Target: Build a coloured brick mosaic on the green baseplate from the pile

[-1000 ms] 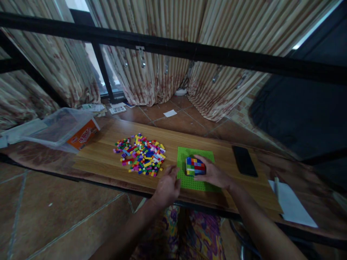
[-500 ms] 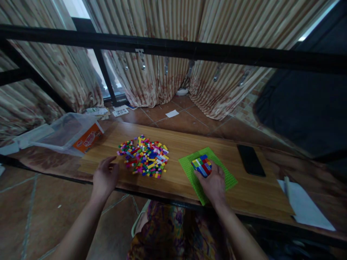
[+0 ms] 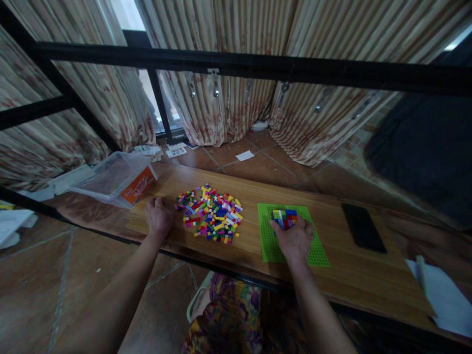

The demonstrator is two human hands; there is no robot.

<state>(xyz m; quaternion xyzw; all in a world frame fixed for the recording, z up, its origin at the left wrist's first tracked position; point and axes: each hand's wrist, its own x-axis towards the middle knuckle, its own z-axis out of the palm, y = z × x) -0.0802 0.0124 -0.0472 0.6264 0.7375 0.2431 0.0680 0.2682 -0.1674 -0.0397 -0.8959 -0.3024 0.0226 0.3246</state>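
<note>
My right hand [image 3: 295, 240] is closed around the near right side of a small block of joined toy bricks [image 3: 284, 219] in blue, red, yellow, green and white. That block sits on a green studded baseplate [image 3: 268, 248], and my palm and fingers hide part of both. To the left, my left hand [image 3: 159, 217] rests on the wooden board with its fingers curled in, and no brick shows in it. A loose pile of small multicoloured bricks [image 3: 212, 214] lies just right of my left hand.
A clear plastic tub [image 3: 106, 179] with an orange label stands at the board's left end. Right of the baseplate lies a black phone [image 3: 363, 228]. White paper [image 3: 448, 295] lies at the far right. A dark metal rail [image 3: 236, 64] crosses beyond the board, before striped curtains.
The baseplate with the brick block has turned clockwise under my right hand. My left hand has come down onto the board and its fingers have curled in. The whole view has shifted left.
</note>
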